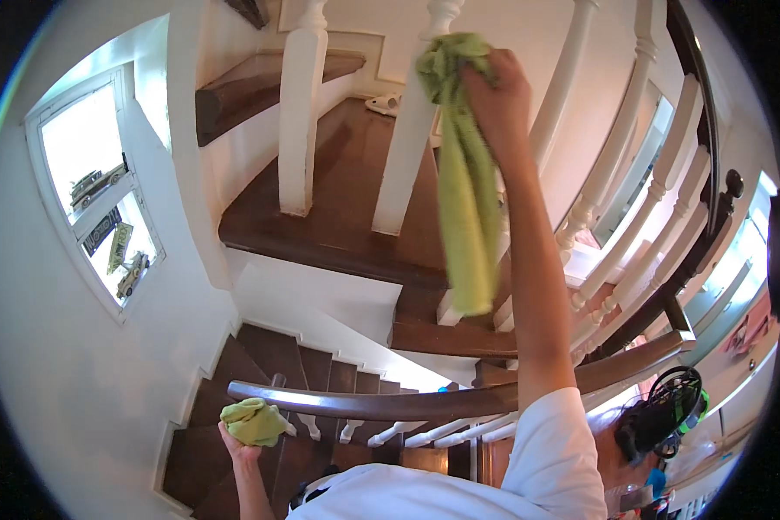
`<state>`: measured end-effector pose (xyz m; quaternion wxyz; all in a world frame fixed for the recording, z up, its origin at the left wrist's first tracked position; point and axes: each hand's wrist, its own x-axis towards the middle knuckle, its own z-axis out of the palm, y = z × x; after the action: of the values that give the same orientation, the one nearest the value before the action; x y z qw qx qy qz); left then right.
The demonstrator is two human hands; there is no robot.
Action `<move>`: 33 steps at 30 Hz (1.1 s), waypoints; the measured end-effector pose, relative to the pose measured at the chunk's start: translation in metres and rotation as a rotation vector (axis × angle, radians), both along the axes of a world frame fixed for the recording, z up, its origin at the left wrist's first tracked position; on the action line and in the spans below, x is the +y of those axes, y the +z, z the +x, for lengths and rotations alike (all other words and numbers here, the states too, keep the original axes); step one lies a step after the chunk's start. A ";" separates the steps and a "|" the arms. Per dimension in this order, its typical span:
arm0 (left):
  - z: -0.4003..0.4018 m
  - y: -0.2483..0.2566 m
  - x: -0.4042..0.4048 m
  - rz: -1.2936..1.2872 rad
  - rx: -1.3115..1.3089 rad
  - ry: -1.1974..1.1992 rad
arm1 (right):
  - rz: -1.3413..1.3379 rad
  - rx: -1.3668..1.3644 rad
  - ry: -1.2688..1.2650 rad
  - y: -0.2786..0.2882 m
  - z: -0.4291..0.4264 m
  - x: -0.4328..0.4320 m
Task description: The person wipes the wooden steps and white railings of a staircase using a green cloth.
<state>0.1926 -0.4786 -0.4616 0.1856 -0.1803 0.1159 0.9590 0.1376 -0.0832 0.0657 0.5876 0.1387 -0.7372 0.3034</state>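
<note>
My right hand (504,107) is raised and grips a long green cloth (471,214). The cloth is bunched against a white wooden baluster (406,162), and its free end hangs down, slightly blurred. Lower down at the left, my left hand (239,450) holds a second, crumpled green cloth (253,421) close to the end of a dark wooden handrail (390,403). Another white baluster (298,123) stands to the left of the one I touch. Both rise from a dark brown wooden stair tread (338,214). The cloth and my hand hide part of the touched baluster.
Dark stairs (266,351) descend below me beside a white wall. A window (97,188) at the left holds model cars and small plates bearing writing. More balusters (624,130) and a curved rail (712,130) stand at the right. A black fan-like object (673,403) is at lower right.
</note>
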 end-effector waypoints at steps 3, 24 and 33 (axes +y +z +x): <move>0.002 -0.014 -0.002 -0.023 -0.029 -0.004 | 0.475 -0.146 -0.399 -0.012 0.009 -0.027; 0.049 -0.032 -0.059 -0.213 -0.208 0.088 | 0.545 -0.266 -0.707 0.016 0.036 0.021; 0.017 -0.016 -0.028 -0.202 0.055 0.032 | 0.672 -0.493 -0.265 -0.183 -0.020 0.067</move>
<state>0.2098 -0.5068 -0.4780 0.1477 -0.1736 0.2140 0.9499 0.1180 -0.0162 -0.1178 0.3501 0.1497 -0.9247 -0.0073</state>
